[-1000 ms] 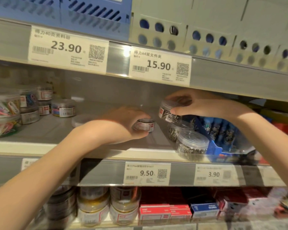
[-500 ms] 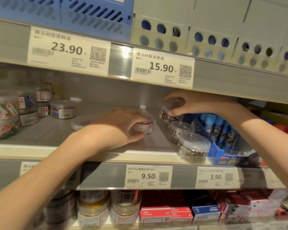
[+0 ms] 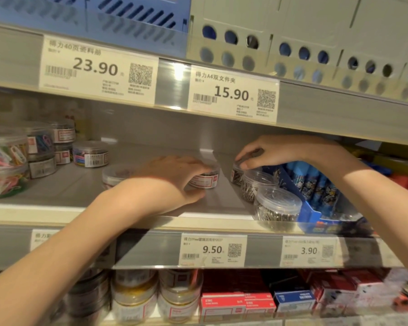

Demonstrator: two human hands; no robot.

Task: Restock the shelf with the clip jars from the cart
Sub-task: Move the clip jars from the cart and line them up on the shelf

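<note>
Each hand, left (image 3: 172, 177) and right (image 3: 268, 151), gripped a small clear plastic clip jar (image 3: 204, 180) on the grey shelf (image 3: 57, 184); crowding risked toppling neighbouring jars (image 3: 277, 205).

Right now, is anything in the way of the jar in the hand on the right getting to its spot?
Nothing visible blocks it. The right hand grips the jar by its lid at the back of a row of clear jars, beside the blue box. It already seems down on the shelf.
</note>
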